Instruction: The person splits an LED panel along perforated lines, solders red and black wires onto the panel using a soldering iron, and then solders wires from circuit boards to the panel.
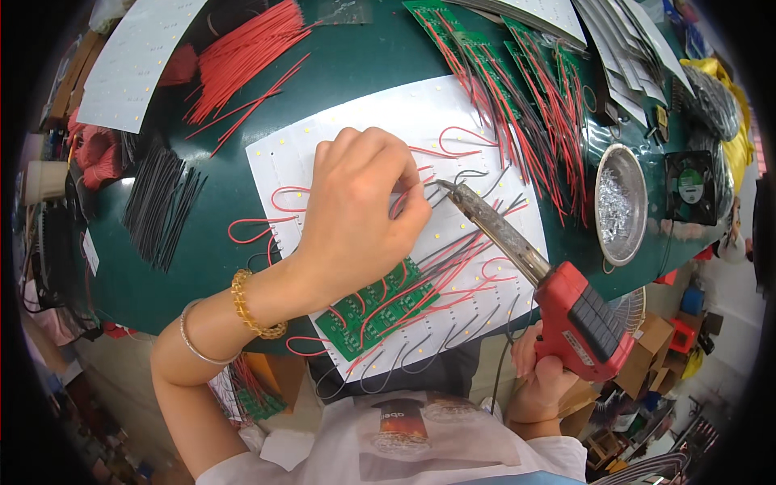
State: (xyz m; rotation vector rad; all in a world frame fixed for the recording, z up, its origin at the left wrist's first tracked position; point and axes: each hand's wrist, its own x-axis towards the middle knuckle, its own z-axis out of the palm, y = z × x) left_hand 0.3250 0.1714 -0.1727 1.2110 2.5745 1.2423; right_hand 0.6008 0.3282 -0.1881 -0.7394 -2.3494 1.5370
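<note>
My left hand [356, 202] is closed in a pinch over the middle of a white panel [283, 162]. A thin wire [427, 179] shows at its fingertips; part of it is hidden by the fingers. My right hand [543, 380] grips a red soldering gun [578, 323], whose metal tip points up and left, close to the pinching fingers. Looped red and black wires stand along rows on the panel. Green circuit boards [349, 330] with red wires attached lie on the panel's near part, below my left wrist.
Red wires [250, 52] and black wires [158, 206] lie at left on the green table [218, 178]. Wired green boards [485, 61] are at the back right. A metal bowl [621, 206] with silvery bits and a small black fan [689, 187] stand at right.
</note>
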